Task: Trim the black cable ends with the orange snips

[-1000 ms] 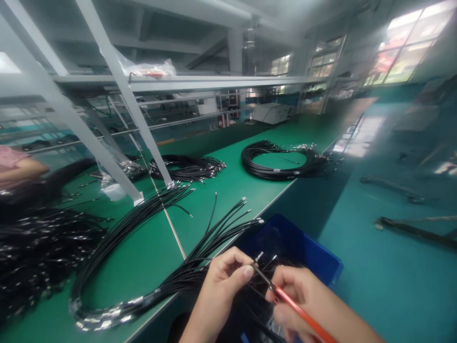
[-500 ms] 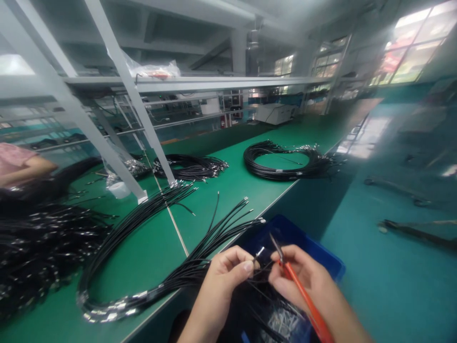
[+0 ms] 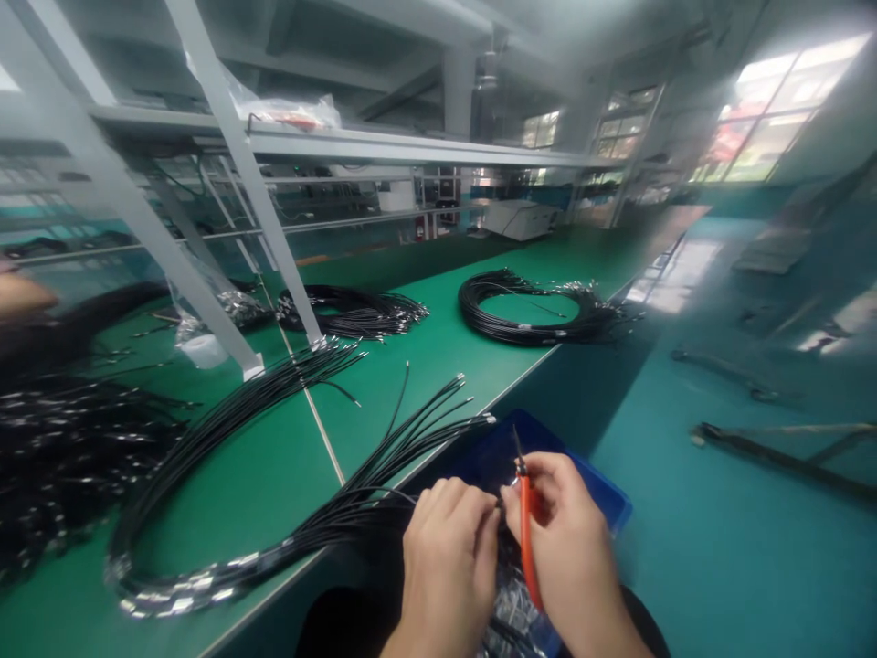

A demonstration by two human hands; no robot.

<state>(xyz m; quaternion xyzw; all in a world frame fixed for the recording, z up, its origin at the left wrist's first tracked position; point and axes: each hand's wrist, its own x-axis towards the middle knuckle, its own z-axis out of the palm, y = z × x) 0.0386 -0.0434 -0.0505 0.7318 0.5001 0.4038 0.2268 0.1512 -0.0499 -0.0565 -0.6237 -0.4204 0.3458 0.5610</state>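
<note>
My left hand (image 3: 447, 544) is closed in a pinch on the end of a thin black cable (image 3: 499, 504), just past the bench's front edge. My right hand (image 3: 567, 535) grips orange-handled pliers (image 3: 527, 544), their narrow dark jaws pointing up and away. Its thumb and fingertips meet beside the cable end, where a small shiny piece shows; whether they touch it is partly hidden. The curved bundle of black cables (image 3: 301, 553), with silver tips and clear wrapping, runs from the bench to my left hand. Below both hands sits a blue bin (image 3: 603, 489) with small pale pieces inside.
On the green bench (image 3: 239, 475) lie coiled cable bundles (image 3: 527, 331) and a large cable heap (image 3: 75, 457) at left. White shelf posts (image 3: 257, 183) rise from the bench. At far left, a co-worker's arm (image 3: 24, 297) shows. Teal floor lies to the right.
My hands have come together at the cable end. The left hand has turned knuckles up, and the pliers have swung more upright. The view has shifted slightly right.
</note>
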